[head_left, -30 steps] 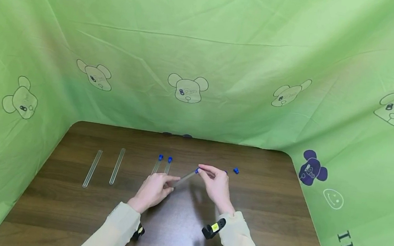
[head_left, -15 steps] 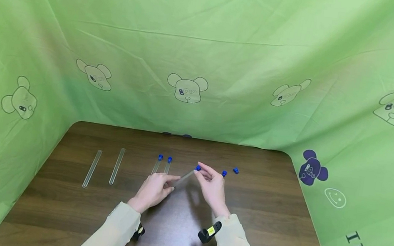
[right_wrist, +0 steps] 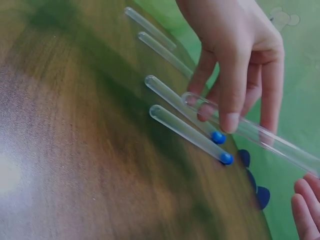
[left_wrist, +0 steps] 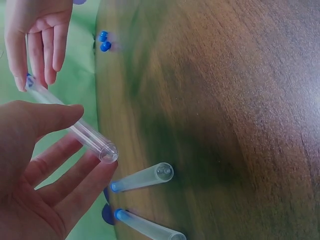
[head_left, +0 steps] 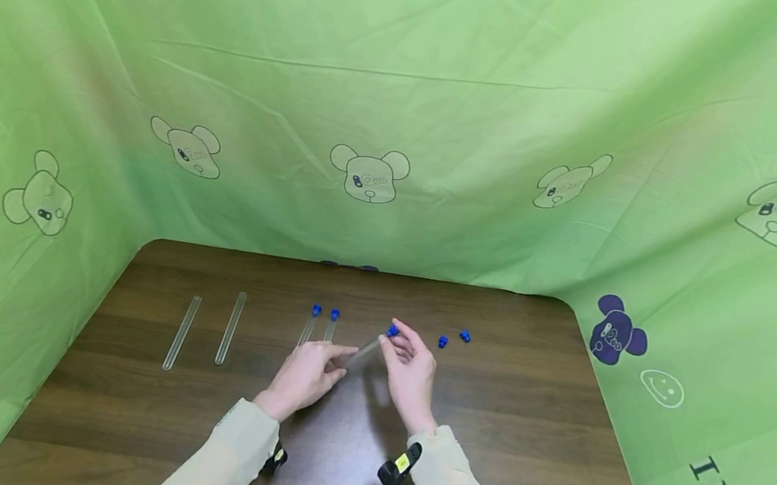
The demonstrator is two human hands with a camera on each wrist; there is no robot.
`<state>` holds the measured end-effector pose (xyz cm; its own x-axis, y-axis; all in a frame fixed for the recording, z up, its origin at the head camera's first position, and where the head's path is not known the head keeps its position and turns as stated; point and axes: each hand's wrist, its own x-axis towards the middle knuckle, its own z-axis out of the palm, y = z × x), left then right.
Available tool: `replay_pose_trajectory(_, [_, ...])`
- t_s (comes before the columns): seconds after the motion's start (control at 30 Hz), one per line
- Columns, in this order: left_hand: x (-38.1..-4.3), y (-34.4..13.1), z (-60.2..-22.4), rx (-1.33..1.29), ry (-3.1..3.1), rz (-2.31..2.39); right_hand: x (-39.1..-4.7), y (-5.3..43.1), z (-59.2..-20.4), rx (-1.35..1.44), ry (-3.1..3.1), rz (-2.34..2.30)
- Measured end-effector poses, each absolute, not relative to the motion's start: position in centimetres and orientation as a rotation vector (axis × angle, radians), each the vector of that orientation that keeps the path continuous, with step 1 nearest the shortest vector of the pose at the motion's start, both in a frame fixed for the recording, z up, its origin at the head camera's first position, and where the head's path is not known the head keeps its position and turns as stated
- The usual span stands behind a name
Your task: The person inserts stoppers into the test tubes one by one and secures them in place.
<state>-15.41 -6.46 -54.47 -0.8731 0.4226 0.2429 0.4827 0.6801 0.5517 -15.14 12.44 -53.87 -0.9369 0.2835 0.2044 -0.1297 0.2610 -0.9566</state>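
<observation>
A clear test tube (head_left: 362,352) is held tilted above the table, its rounded end toward the left hand (head_left: 301,373). In the left wrist view, the left thumb and fingers pinch the tube (left_wrist: 87,136) near that end. At the tube's upper end sits a blue cap (head_left: 392,331), which the right hand (head_left: 412,378) pinches between thumb and fingers. How deep the cap sits in the tube cannot be told. Just beyond the left hand lie two capped tubes, one with its blue cap (right_wrist: 218,137) and one with a second cap (right_wrist: 226,158).
Two uncapped test tubes, one farther left (head_left: 182,334) and another tube (head_left: 231,328), lie on the brown wooden table (head_left: 512,475). Right of the hands are two loose blue caps, a nearer cap (head_left: 443,341) and a farther cap (head_left: 465,336). Green cloth (head_left: 380,92) surrounds the table.
The right hand and forearm have swung left and turned about the tube's capped end. A loose cap behind that hand has come fully into view. The left hand stays nearly still.
</observation>
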Motion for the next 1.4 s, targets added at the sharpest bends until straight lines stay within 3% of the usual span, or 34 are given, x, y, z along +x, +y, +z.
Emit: replay_pose_trajectory(1.4, [-15.3, -5.2, -53.8, -0.812, -2.774, -1.023, -15.0, 12.3, -54.2, -0.2, -2.139, 1.709])
